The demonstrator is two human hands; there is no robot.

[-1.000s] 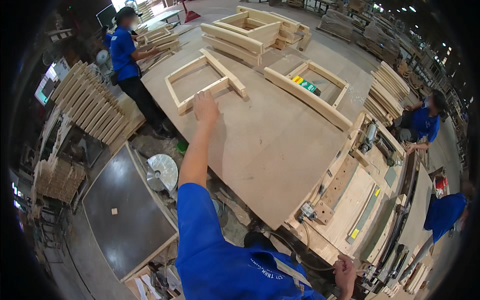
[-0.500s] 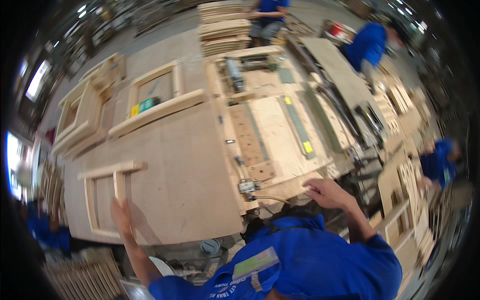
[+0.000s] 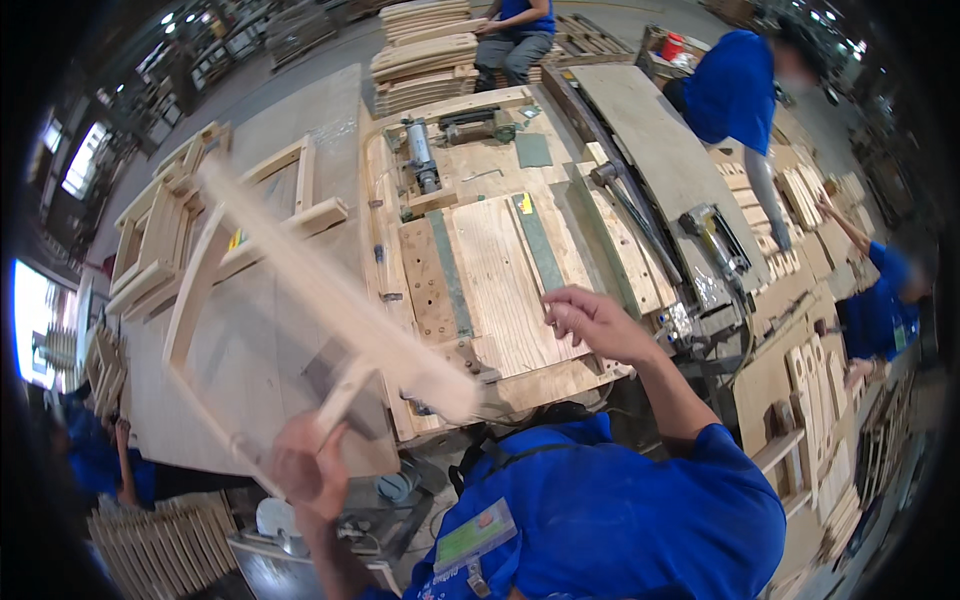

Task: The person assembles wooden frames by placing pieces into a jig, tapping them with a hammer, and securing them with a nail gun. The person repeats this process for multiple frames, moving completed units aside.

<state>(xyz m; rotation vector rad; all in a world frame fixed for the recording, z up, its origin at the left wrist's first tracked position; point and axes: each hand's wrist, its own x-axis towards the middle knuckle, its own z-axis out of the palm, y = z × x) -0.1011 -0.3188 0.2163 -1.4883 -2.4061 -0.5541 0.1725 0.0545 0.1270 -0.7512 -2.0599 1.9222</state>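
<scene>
My left hand [image 3: 308, 460] grips one rail of a pale wooden frame [image 3: 335, 290], raised and tilted above the left table. The frame's thick bar is blurred by motion and reaches over the edge of the work board. Over the near part of that wooden work board [image 3: 500, 290], my right hand [image 3: 590, 322] hovers with its fingers loosely bent, and nothing shows in it. A green strip [image 3: 538, 240] runs along the board near that hand. Beyond lie a nail gun [image 3: 480, 128] and a silver air cylinder [image 3: 421, 155].
More wooden frames [image 3: 160, 235] lie on the brown left table [image 3: 300, 140]. A hammer [image 3: 630, 205] and another nail gun [image 3: 715, 240] rest at the right. Slats [image 3: 425, 60] are stacked at the back. Co-workers in blue stand around, one leaning in at the right [image 3: 730, 90].
My left hand has lifted the wooden frame off the left table and swung it up toward the work board. My right hand has moved left and farther over the board.
</scene>
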